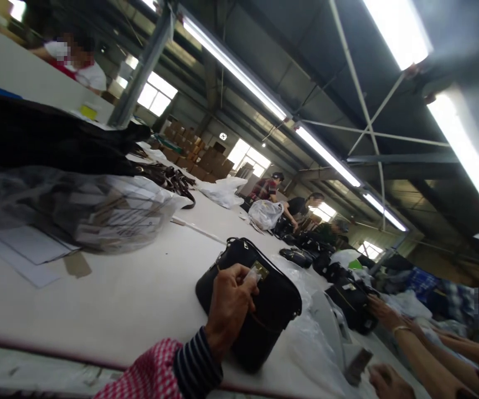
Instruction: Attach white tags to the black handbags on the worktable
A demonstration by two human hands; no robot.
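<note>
1. Left hand point(227, 310): fingers curled and closed, pinching a small clear plastic tab point(251, 275) at the brass-coloured plate point(259, 271) on a black handbag point(272, 316) (tab too small to identify).
2. Black handbag sits on the white tabletop point(110, 299), near its front edge, with loose plastic wrap point(305, 327) beside it on the right.
3. Left forearm: pink checked sleeve point(143, 371), striped cuff point(197, 360).
4. Right hand: cannot tell. A hand at the bottom edge point(389, 382), just beside a flat grey item point(358, 366), may be it; open or shut unclear.
5. Further along: more black bags point(353, 302), and a co-worker's arm with a bracelet point(401, 330) beside them. On the left, a large plastic bag of tagged items point(73, 210) lies on sheets of paper point(27, 249).
</note>
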